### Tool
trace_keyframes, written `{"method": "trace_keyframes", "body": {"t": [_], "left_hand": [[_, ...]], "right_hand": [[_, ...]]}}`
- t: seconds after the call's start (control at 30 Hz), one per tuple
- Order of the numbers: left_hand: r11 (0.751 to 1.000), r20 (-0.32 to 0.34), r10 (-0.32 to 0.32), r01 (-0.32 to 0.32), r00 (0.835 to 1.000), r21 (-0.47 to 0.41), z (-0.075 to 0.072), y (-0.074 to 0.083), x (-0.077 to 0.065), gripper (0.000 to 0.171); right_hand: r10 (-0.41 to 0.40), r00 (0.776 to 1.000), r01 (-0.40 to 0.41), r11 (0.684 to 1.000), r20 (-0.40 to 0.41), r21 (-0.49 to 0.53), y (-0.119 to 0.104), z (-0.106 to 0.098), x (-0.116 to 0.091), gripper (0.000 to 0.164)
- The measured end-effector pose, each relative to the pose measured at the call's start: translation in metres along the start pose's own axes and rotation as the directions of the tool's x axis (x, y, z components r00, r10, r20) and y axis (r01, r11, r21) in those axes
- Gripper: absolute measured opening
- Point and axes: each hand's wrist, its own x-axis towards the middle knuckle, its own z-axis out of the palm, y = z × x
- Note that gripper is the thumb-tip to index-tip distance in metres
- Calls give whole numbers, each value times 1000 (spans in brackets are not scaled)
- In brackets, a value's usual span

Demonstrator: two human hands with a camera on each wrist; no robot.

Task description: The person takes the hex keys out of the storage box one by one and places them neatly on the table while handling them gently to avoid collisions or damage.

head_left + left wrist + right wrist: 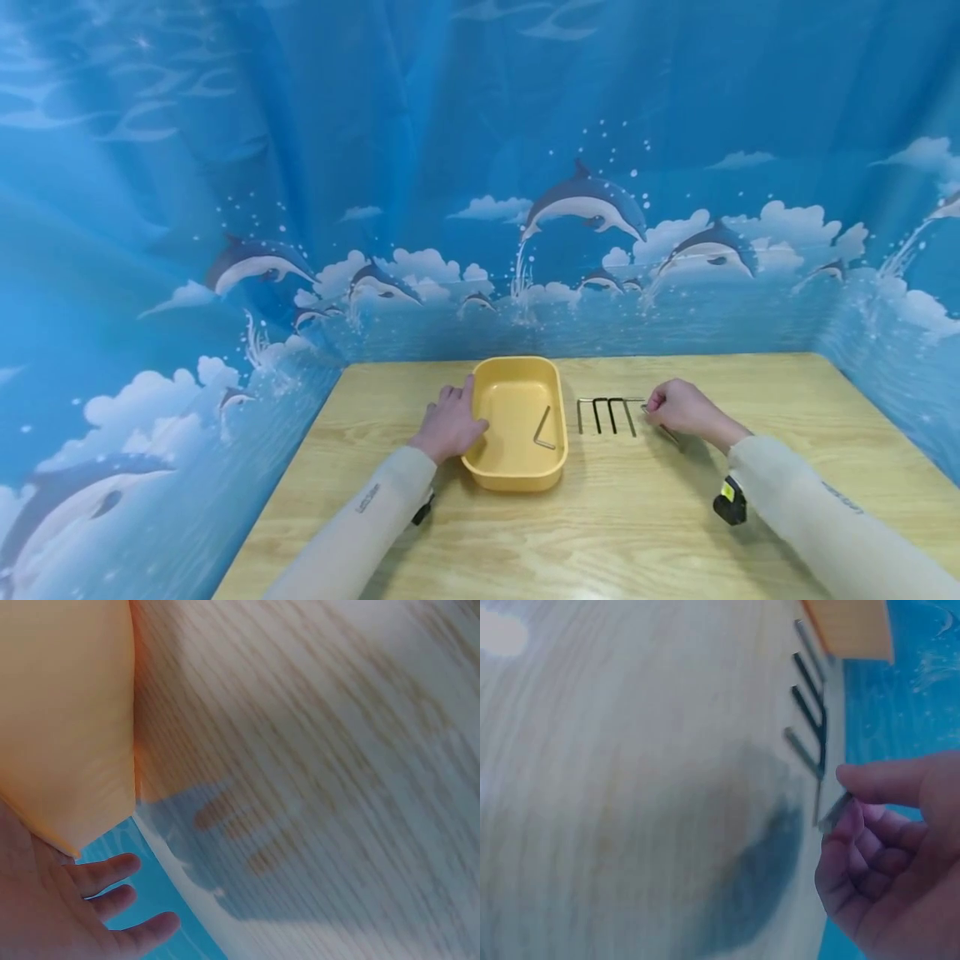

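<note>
My left hand [450,423] rests at the left rim of a yellow plastic tray [513,482], its thumb over the edge; in the left wrist view, fingers extend loosely beside the tray's outer wall [67,705]. One silver hex key [538,435] lies inside the tray. At the right, my right hand [686,408] pinches another metal hex key [835,813] between thumb and fingers, just above the table. Left of that hand, several L-shaped hex keys [613,417], some black and some metallic, lie in a row with their long arms towards me.
The wood-grain table [525,550] meets a blue curtain [420,167] printed with dolphins along its back and sides. Black wrist devices show under both sleeves, the right one [730,502] close to the tabletop.
</note>
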Motion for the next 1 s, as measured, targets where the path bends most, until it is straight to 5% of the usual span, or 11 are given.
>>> {"method": "trace_keyframes", "body": {"t": [0.67, 1.0], "left_hand": [[1000, 6, -11, 11, 1000, -20, 2, -2, 1, 85], [1000, 17, -16, 16, 1000, -17, 2, -2, 2, 86]], "right_hand": [[74, 996, -80, 990, -53, -114, 23, 5, 0, 11], [129, 992, -126, 983, 12, -132, 24, 0, -12, 32]]}}
